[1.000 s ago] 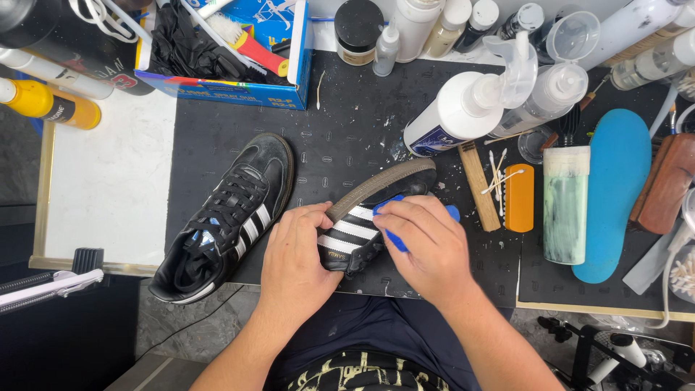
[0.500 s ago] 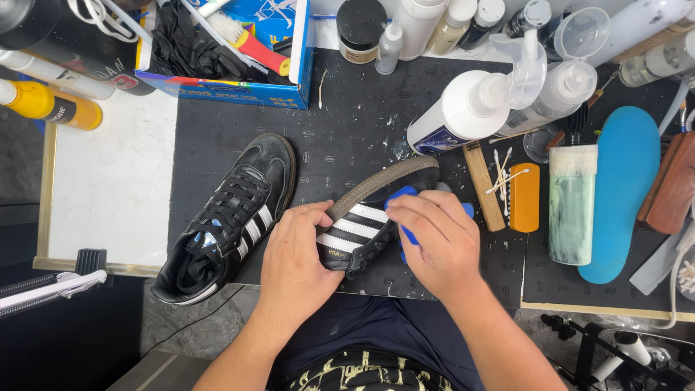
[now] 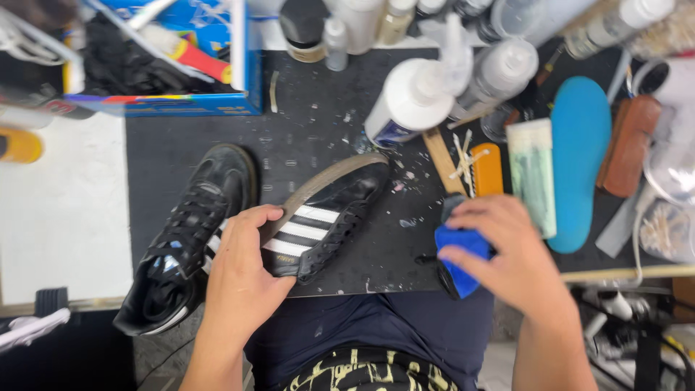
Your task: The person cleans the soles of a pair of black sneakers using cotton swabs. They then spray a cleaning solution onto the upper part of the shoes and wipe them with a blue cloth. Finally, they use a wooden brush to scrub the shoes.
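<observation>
Black shoe (image 3: 318, 221) tipped on its side under our gripping left hand (image 3: 242, 271); right hand (image 3: 507, 253) pinched a blue cloth (image 3: 460, 250), best kept folded tight.

Blue cardboard box (image 3: 174, 101) top left; bottle label (image 3: 394, 134) perhaps blue.
</observation>
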